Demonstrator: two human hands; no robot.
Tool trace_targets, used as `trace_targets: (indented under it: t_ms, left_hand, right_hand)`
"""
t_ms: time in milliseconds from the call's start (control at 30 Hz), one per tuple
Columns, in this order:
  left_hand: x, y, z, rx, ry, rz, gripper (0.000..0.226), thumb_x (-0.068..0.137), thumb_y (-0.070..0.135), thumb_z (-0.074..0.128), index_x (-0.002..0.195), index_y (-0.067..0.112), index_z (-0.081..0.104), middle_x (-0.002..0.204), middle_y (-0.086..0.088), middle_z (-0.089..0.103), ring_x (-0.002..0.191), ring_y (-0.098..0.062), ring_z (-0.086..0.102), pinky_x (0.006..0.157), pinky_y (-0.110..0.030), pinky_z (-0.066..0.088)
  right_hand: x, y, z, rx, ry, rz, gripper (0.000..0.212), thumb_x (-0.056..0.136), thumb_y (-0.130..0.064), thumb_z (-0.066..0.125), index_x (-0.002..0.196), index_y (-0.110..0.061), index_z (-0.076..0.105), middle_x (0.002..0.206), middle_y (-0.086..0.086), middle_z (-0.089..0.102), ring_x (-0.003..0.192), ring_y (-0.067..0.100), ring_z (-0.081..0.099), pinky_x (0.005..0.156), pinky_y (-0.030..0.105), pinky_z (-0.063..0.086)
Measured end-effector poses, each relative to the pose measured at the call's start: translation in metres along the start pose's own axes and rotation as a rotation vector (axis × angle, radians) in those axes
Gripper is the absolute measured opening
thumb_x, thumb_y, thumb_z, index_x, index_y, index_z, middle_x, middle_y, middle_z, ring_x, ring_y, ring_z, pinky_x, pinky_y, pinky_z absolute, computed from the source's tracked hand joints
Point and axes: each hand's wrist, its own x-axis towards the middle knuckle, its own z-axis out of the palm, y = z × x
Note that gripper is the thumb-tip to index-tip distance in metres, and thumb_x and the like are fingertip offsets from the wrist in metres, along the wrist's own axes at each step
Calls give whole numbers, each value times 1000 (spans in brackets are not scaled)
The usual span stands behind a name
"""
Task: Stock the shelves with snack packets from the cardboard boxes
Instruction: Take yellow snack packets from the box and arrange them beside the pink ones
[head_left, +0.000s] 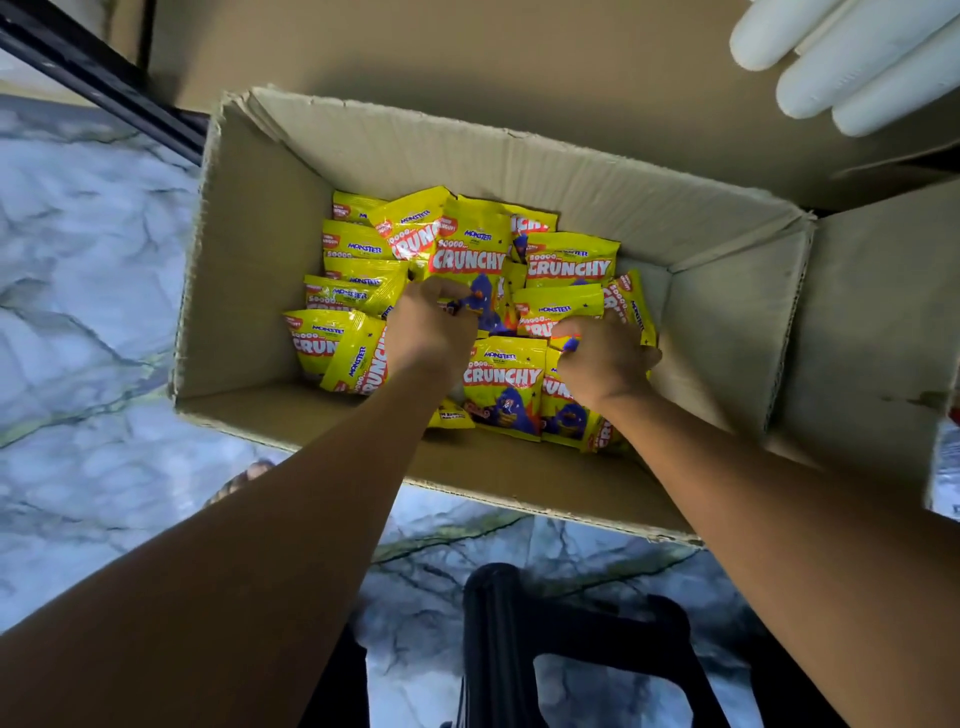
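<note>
Left hand (431, 332), right hand (605, 364) clutch yellow snack packets (501, 379) inside cardboard box (249, 291); many packets unstocked, shelves unseen

Marbled grey-white floor (88, 291), black stool (566, 639) below, white-gloved hand (852, 57) top right

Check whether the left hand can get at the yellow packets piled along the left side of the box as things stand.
Probably yes. The left hand is already down inside the open cardboard box, closed on a packet, and the left-side packets lie uncovered right beside it.
</note>
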Motion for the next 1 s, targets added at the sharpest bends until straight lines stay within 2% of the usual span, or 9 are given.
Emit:
trace_targets:
  t_ms: [100, 167, 333, 533, 600, 667, 833, 900, 1000]
  left_hand:
    - [-8, 4, -12, -7, 22, 15, 14, 87, 17, 69, 96, 27, 67, 117, 2, 62, 83, -13, 61, 63, -24, 45]
    - [-17, 10, -25, -4, 27, 29, 18, 87, 18, 71, 91, 31, 61, 121, 0, 61, 86, -18, 64, 62, -24, 42]
    - [-56, 44, -72, -9, 6, 58, 24, 88, 19, 67, 99, 40, 66, 118, 1, 64, 64, -12, 58, 44, -14, 31]
    - [-126, 113, -161, -59, 61, 58, 28, 86, 19, 67, 109, 34, 70, 93, -2, 67, 54, -2, 50, 41, -6, 32]
    - [-152, 138, -195, -71, 70, 80, 27, 84, 22, 69, 108, 34, 69, 87, 2, 65, 57, -3, 51, 44, -8, 32]
    - [-179, 163, -227, -107, 81, 118, 24, 82, 24, 71, 104, 34, 69, 91, 5, 64, 64, -11, 58, 54, -23, 43]
    - [-237, 211, -292, -128, 132, 212, 18, 79, 26, 73, 93, 37, 69, 94, 7, 68, 67, -16, 63, 54, -24, 44]
    - [-259, 228, -312, -150, 159, 244, 15, 80, 28, 74, 94, 34, 72, 102, 7, 68, 75, -17, 64, 61, -25, 47]
    - [-288, 254, -346, -149, 213, 321, 15, 81, 30, 75, 96, 32, 73, 107, 5, 68, 84, -20, 67, 67, -27, 49]
  right_hand:
    - [-13, -7, -18, 26, 23, -41, 44, 85, -13, 65, 124, -33, 63, 143, 6, 40, 128, 30, 46, 104, 52, 30]
    - [-25, -14, -36, 66, 52, -89, 42, 85, -9, 63, 121, -32, 65, 142, 5, 40, 127, 29, 47, 105, 51, 31]
    - [-67, -42, -100, 192, 158, -206, 31, 85, -10, 59, 98, -35, 73, 121, 3, 54, 114, 24, 55, 103, 45, 35]
    - [-143, -73, -194, 243, 236, -285, 34, 87, -7, 52, 97, -29, 75, 103, 3, 71, 97, 25, 64, 84, 39, 45]
    - [-173, -83, -229, 282, 228, -304, 36, 89, -4, 49, 101, -28, 74, 96, 1, 70, 91, 25, 63, 73, 33, 41]
    - [-205, -92, -263, 313, 220, -343, 37, 92, -3, 47, 103, -26, 74, 89, -8, 62, 87, 24, 60, 70, 31, 38]
    - [-275, -111, -334, 288, 290, -460, 33, 93, 0, 47, 102, -18, 73, 113, 9, 56, 94, 20, 56, 72, 25, 36]
    - [-302, -118, -359, 278, 313, -471, 29, 96, -5, 48, 103, -17, 73, 117, 9, 53, 103, 25, 58, 82, 29, 44]
    - [-340, -127, -394, 249, 379, -491, 17, 92, -15, 58, 97, -24, 72, 112, 3, 51, 100, 29, 60, 89, 48, 49]
